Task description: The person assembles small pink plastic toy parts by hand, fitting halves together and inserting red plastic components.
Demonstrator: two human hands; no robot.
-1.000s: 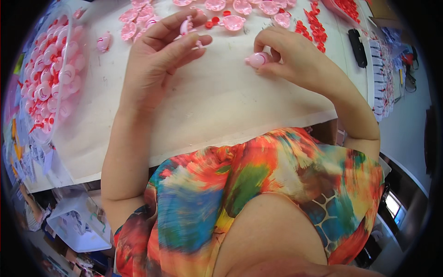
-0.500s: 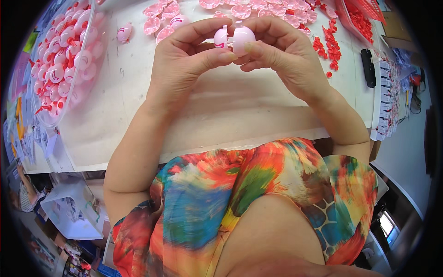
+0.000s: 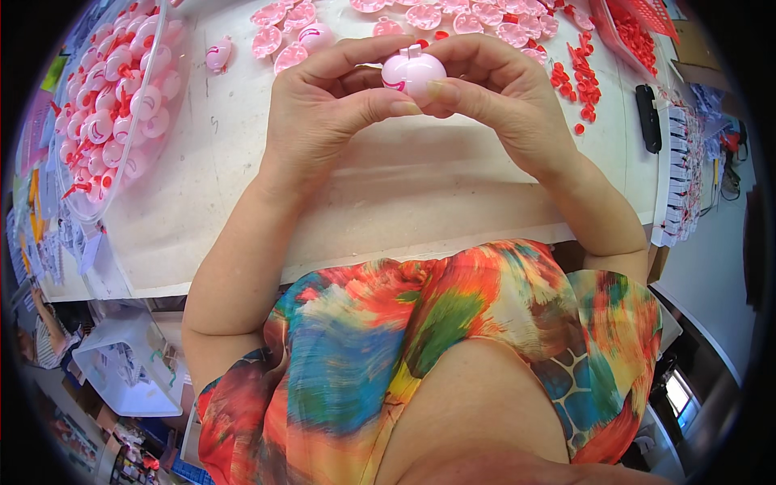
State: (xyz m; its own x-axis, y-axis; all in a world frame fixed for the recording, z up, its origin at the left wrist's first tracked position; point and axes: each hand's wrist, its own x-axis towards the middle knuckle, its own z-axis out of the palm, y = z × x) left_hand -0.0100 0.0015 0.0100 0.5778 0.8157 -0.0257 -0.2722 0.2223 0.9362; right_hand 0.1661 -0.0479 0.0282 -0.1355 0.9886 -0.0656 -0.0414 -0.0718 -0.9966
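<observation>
Between both hands, above the far part of the table, is a pink plastic ball (image 3: 415, 71) with a small tab on top and a magenta mark. Its two halves meet along a seam. My left hand (image 3: 343, 97) grips its left side, with the thumb along the lower front. From the other side my right hand (image 3: 493, 93) presses the ball between thumb and fingers. Some fingertips are hidden behind it. Just beyond the hands lie several pink half shells (image 3: 291, 56) and a pink ball with a mark (image 3: 315, 36).
A clear bin (image 3: 109, 174) on the left holds many pink balls with red parts. One ball (image 3: 217, 55) lies beside it. Small red pieces (image 3: 584, 77) are scattered at right, near a red basket (image 3: 602, 20) and a black object (image 3: 647, 119). The white table (image 3: 202, 202) ends before my body.
The two shell halves, apart before, are now pressed together into one ball. My hands have come slightly closer together and remain over the same spot.
</observation>
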